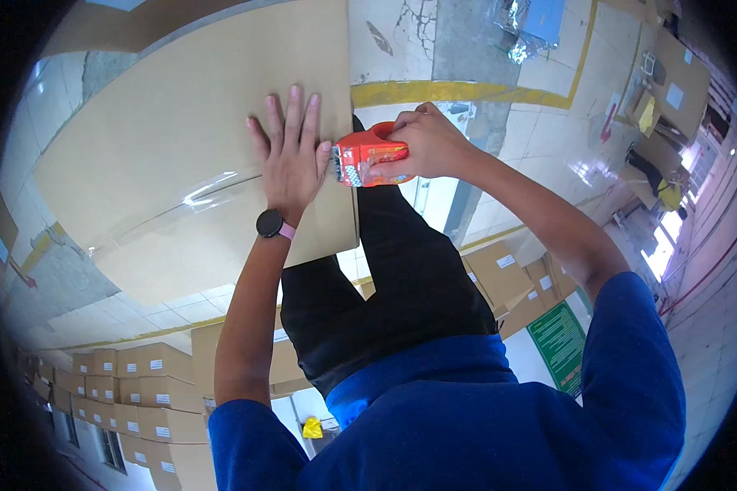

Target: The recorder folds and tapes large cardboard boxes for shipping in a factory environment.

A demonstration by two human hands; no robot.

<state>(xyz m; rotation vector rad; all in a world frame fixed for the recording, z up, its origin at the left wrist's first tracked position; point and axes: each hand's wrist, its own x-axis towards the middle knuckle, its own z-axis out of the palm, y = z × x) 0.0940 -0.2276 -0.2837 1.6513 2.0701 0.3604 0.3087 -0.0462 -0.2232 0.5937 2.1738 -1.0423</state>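
My left hand (291,155) lies flat with fingers spread on the top of a large brown cardboard box (180,131). A strip of clear packing tape (201,200) runs along the box's seam, with one end near my left wrist. In my right hand (430,146) is a red tape dispenser (373,155), its toothed edge turned toward the box's right edge, close to my left thumb. Whether the dispenser touches the cardboard I cannot tell. On my left wrist sits a dark round watch (270,222) with a pink strap.
Stacked cartons (151,385) with white labels stand at the lower left, and more cartons (499,274) are behind my right side. Yellow floor tape (467,92) marks the tiles. A person in yellow (670,195) is far off at the right. A green board (558,348) shows below.
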